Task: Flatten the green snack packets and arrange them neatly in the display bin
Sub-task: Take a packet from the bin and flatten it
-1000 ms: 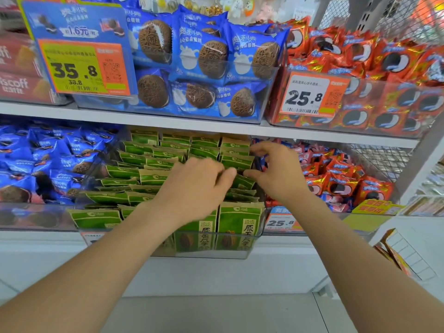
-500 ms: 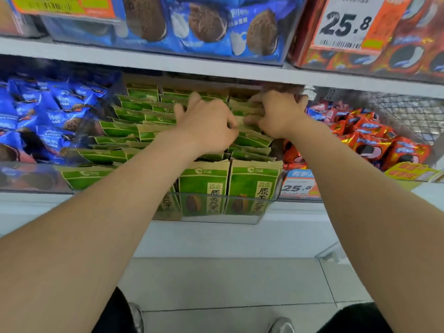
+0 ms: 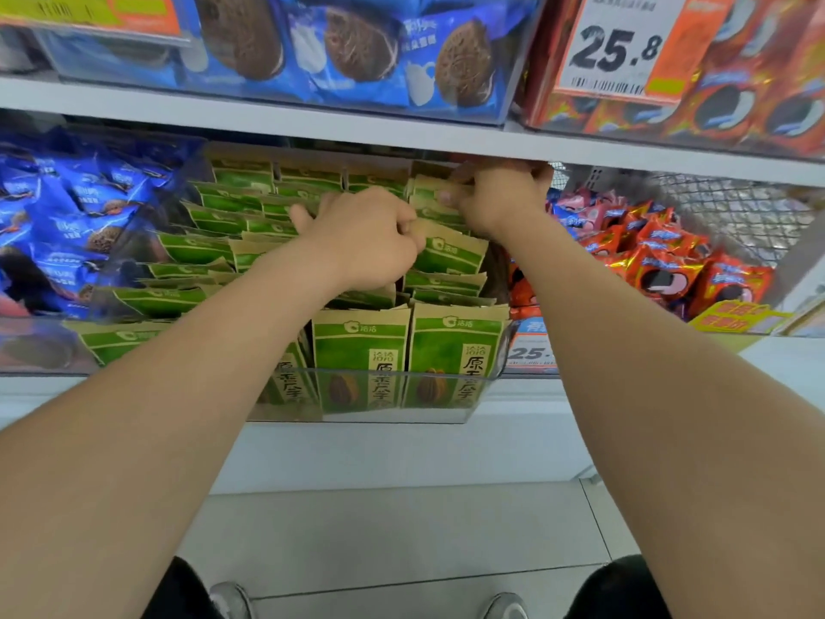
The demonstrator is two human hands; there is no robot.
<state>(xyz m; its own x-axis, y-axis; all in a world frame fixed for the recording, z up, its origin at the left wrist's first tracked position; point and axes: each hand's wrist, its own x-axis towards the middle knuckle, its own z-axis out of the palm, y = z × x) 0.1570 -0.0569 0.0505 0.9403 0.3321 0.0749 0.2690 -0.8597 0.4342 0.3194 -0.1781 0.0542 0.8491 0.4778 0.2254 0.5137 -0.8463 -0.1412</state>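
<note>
Change: against half a second ago, both hands have gone deeper into the display bin [image 3: 357, 416], to the rear rows under the upper shelf [image 3: 268, 120].
Left grip [image 3: 366, 239]: fingers curled, pinching the top edge of a tilted packet [image 3: 451, 254] in the right-hand column.
Right grip [image 3: 495, 198]: now just below the shelf edge, fingers curled round the tops of the rearmost green snack packets [image 3: 361, 350].
Where the packets are: all in the clear bin, roughly three columns. The front ones stand upright against the wall, while those behind lean at mixed angles.
Meaning for the task: work has probably shifted from the middle rows to the back. The left column looks untidy, so the job seems partly done.
Packet writing: "洽洽" beside a white logo. Below it are large vertical characters starting with "原", the rest blurred behind the bin wall.
Price card [image 3: 620, 46]: "25.8", above a barcode.
Lower tag [image 3: 531, 350]: "25.", the rest hidden by the right arm.
Neighbours: blue biscuit packs [image 3: 67, 216] on the left, red packs [image 3: 660, 261] on the right. Their lettering is too blurred to read.
</note>
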